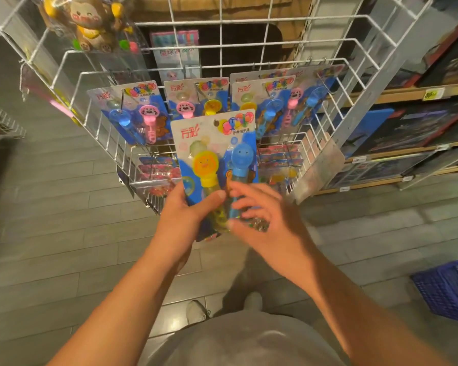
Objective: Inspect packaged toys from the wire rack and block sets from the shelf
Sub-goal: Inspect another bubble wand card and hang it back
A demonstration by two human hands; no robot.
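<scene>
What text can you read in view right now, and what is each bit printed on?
"方彩": red brand mark, top left of the held bubble wand pack; repeated on the hanging packs in the wire rack.
Line under the held pack's balloon logo: too blurred to read.
Yellow shelf price tag: digits blurred.
Poster behind rack: unreadable.

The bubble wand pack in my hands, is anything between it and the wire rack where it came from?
Nothing visible. The bubble wand pack is held by the left hand and right hand in open air just in front of the wire rack, where similar packs hang.
</scene>
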